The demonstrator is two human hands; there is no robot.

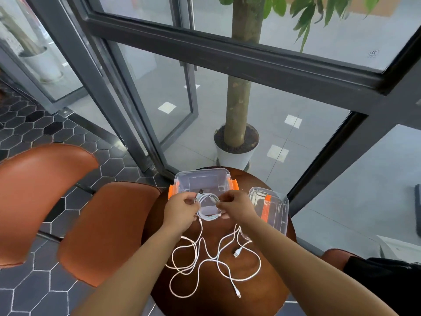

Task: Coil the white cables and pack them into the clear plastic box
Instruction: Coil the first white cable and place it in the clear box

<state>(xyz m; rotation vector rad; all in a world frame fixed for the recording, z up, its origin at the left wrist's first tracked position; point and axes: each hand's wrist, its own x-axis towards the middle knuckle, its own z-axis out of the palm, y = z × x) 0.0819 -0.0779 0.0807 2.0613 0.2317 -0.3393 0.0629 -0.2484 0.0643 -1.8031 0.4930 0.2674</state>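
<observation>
A coiled white cable (208,216) hangs between my two hands just above the near edge of the clear plastic box (202,181), which has orange latches and stands open on the round brown table (268,290). My left hand (182,209) pinches the coil's left side, my right hand (234,207) pinches its right side. Loose white cables (206,258) lie tangled on the table below my hands, with a USB plug (237,253) and a small connector (238,294) showing.
The box's clear lid (273,213) with an orange strip lies to the right on the table. Two orange chairs (100,226) stand at the left. A potted tree (235,142) stands behind the glass wall beyond the table. A dark bag (385,283) sits at the lower right.
</observation>
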